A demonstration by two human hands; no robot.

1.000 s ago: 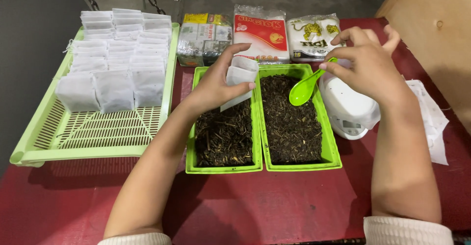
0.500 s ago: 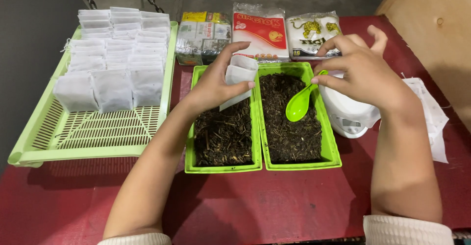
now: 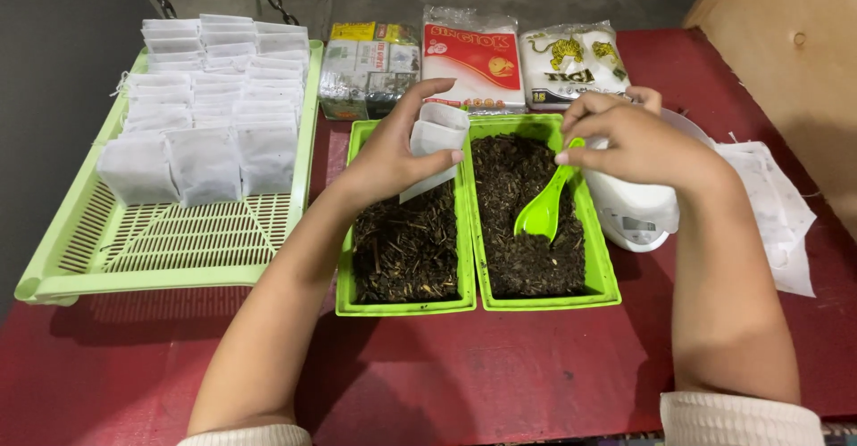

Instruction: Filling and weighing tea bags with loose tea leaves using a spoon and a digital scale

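My left hand [image 3: 393, 147] holds a small white filter bag [image 3: 435, 142] open-mouthed above the left green tray [image 3: 344, 258] of dark loose tea. My right hand [image 3: 638, 142] grips a bright green plastic spoon [image 3: 544, 207] by its handle, the bowl pointing down onto the dark tea in the right green tray [image 3: 607, 267]. The two trays stand side by side on the red table [image 3: 500, 375].
A large light-green slotted tray [image 3: 170, 241] at the left holds several rows of white filled bags [image 3: 201, 98]. Three packets [image 3: 473, 58] lie behind the tea trays. A white kitchen scale [image 3: 638, 214] and empty white bags [image 3: 777, 214] sit at the right, beside a wooden panel [image 3: 794, 62].
My right hand has lowered the green spoon from above the right tray down into the tea. My left hand has kept the bag almost still.
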